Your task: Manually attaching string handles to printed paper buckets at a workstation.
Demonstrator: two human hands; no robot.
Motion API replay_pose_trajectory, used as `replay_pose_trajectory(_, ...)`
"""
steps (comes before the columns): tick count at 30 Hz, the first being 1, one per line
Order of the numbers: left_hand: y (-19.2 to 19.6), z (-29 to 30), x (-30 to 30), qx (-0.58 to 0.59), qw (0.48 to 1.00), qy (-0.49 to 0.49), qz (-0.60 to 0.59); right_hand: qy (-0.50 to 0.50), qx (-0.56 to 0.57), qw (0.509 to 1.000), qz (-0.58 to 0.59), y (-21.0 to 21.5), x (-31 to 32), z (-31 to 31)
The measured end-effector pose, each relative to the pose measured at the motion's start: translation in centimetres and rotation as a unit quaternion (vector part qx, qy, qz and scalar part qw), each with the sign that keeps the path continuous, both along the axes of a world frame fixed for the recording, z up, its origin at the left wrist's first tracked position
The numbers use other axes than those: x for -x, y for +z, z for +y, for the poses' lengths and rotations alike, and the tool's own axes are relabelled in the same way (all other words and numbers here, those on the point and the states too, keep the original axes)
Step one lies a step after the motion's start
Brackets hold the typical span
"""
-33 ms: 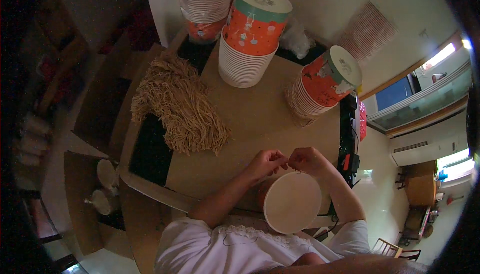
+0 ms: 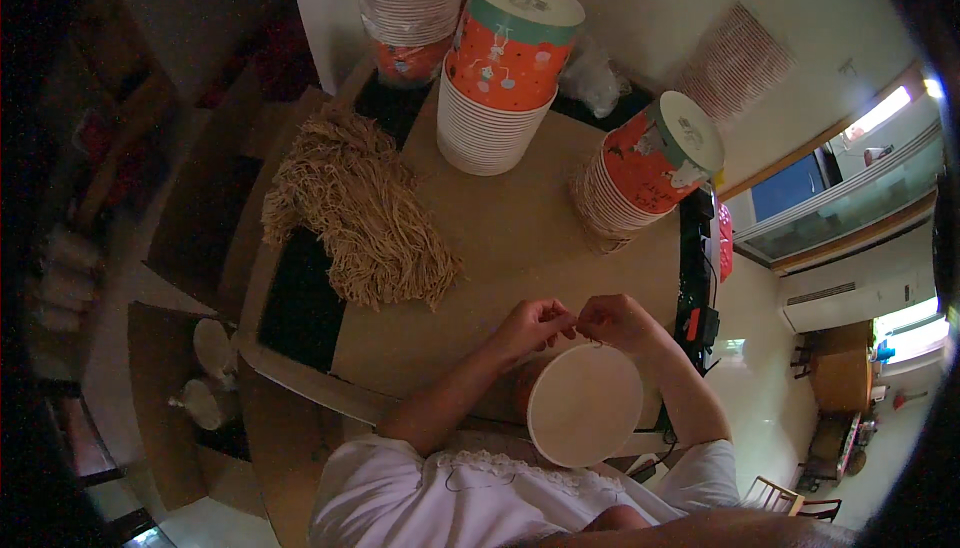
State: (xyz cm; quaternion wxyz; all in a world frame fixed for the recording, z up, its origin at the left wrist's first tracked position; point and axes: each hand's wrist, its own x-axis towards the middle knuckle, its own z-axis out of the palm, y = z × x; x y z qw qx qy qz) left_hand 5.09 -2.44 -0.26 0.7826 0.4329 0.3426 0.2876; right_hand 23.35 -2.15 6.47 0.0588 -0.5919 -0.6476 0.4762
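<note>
My left hand (image 2: 535,326) and my right hand (image 2: 620,320) meet fingertip to fingertip just above a round white paper tub (image 2: 585,406) held against my body. Its flat pale face points up at the camera. Both hands pinch a thin cord (image 2: 596,343) at the tub's far rim; the cord is barely visible. A heap of tan cords (image 2: 350,213) lies on the brown cardboard surface (image 2: 500,238) to the left of my hands.
Stacks of orange-and-green patterned paper tubs stand at the back: one (image 2: 505,68) in the middle, one tilted (image 2: 645,173) at the right, more (image 2: 410,8) behind. A black device (image 2: 700,318) sits at the right edge. White cups (image 2: 205,373) lie low on the left.
</note>
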Motion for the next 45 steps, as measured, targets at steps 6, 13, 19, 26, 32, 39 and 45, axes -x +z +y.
replay_pose_trajectory(6, -0.6, 0.0, -0.1, -0.002, 1.000, 0.002, -0.019, -0.003, 0.014, 1.000, -0.008, 1.6, 1.1, 0.0)
replay_pose_trajectory(13, -1.0, 0.0, 0.2, -0.008, 1.000, 0.006, -0.011, -0.010, -0.012, 0.999, 0.033, 0.7, 0.1, -0.2)
replay_pose_trajectory(19, 0.6, 0.1, 0.1, 0.022, 1.000, 0.014, -0.014, -0.001, -0.038, 0.999, 0.010, 0.8, 0.5, -0.4)
replay_pose_trajectory(26, 0.2, 0.1, -0.2, -0.032, 0.999, 0.004, -0.026, 0.008, -0.056, 0.998, -0.038, 1.3, 0.9, -0.4)
replay_pose_trajectory(32, 0.5, 0.1, -0.2, -0.026, 1.000, 0.003, 0.007, 0.000, -0.064, 0.998, -0.020, 0.8, 0.3, -0.5)
replay_pose_trajectory(39, -1.1, 1.2, 0.6, 0.012, 1.000, -0.014, -0.020, 0.016, -0.101, 0.995, 0.019, 2.7, 0.9, -0.6)
replay_pose_trajectory(45, -1.2, 1.1, 0.7, 0.001, 1.000, -0.016, -0.014, -0.027, -0.037, 0.999, -0.008, 2.6, 1.7, -0.3)
